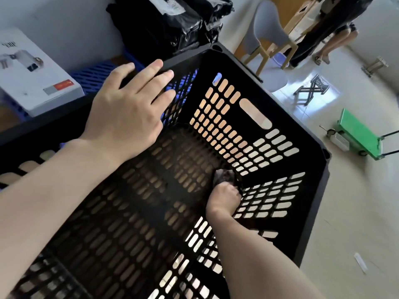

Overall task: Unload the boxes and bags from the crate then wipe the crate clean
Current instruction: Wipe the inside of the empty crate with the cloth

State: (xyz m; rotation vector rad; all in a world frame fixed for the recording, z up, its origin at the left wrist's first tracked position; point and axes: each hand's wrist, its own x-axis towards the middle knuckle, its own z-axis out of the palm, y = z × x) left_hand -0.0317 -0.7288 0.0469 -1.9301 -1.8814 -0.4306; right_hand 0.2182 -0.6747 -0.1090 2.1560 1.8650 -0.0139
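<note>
A large black slotted crate (311, 130) fills the view and holds no boxes or bags. My left hand (127, 108) lies with straight fingers over the crate's far left rim. Deep inside, at the right far corner of the floor, my right hand (223, 199) grips a dark crumpled cloth (224, 176) pressed against the crate floor. Black bags (172, 24) lie stacked beyond the crate at the top. A white box (32, 72) printed with a device picture lies at the left.
A blue slotted crate (97, 75) sits under the white box at the left. On the tiled floor to the right are a green hand trolley (362, 137), a small folding stool (313, 87) and a grey chair (269, 33). A person's legs (330, 42) show at the top right.
</note>
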